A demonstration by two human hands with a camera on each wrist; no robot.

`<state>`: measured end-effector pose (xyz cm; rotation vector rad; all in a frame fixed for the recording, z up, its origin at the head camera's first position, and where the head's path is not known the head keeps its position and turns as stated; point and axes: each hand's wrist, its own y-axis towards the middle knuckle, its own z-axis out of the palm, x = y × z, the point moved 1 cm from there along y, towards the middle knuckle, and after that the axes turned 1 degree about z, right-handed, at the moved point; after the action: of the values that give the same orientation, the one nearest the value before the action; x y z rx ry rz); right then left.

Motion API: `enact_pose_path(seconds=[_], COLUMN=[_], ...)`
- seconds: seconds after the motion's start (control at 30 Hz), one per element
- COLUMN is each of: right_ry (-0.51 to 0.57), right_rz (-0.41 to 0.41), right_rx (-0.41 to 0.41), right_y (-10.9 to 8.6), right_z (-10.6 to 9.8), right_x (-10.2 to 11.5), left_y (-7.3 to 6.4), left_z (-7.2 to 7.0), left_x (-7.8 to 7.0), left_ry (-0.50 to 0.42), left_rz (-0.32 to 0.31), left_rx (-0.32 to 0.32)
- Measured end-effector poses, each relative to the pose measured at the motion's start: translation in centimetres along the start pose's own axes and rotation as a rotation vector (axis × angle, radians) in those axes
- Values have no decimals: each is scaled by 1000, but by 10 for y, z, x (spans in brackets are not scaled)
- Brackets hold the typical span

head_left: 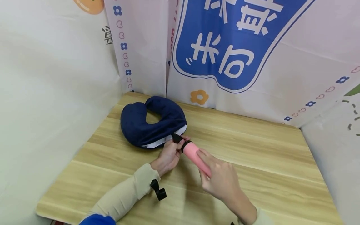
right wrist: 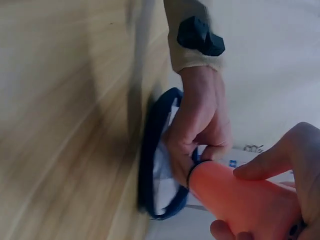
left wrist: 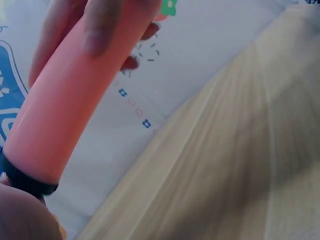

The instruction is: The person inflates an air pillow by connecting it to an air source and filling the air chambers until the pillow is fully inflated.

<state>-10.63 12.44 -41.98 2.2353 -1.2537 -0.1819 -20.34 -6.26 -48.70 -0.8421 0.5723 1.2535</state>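
Observation:
A navy U-shaped neck pillow [head_left: 132, 125] lies on the table with a long opening along its near edge, where white lining [head_left: 156, 143] shows. My left hand [head_left: 168, 157] is at this opening and pinches the black nozzle end of a pink hand pump [head_left: 194, 153]. Its fingertips are partly hidden behind the pump's black collar. From the right, my right hand [head_left: 223, 178] grips the pink barrel, thumb and fingers on opposite sides. In the right wrist view the pump [right wrist: 220, 192] points into the left hand [right wrist: 200, 115], close beside the pillow's opening [right wrist: 162, 180].
The pillow and hands are over a light wood-grain table [head_left: 253, 140]. Printed white sheets [head_left: 281, 62] hang along its back and both sides. A black wrist camera [head_left: 159, 190] sticks out from the left sleeve.

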Motion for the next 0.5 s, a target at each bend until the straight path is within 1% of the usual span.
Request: enact_pose_path(seconds=[0.07, 0.17, 0.23, 0.3, 0.4, 0.47, 0.5], right_ry=[31, 82, 105, 107, 83, 76, 70], right_rz=[0, 3, 10, 16, 16, 8, 6], right_rx=[31, 81, 107, 117, 99, 66, 46], right_y=[1, -11, -23, -36, -48, -47, -43], right_z=[4, 2, -7, -21, -44, -53, -54], right_x=[-7, -21, -29, -35, -40, -40, -38], left_y=[6, 15, 19, 21, 24, 27, 27], left_z=[-2, -7, -10, -11, -8, -4, 0], left_x=[1, -1, -2, -5, -7, -8, -7], left_ry=[22, 39, 41, 37, 2, -28, -37], left_rz=[15, 48, 45, 32, 25, 23, 11], left_rx=[1, 6, 3, 5, -13, -23, -33])
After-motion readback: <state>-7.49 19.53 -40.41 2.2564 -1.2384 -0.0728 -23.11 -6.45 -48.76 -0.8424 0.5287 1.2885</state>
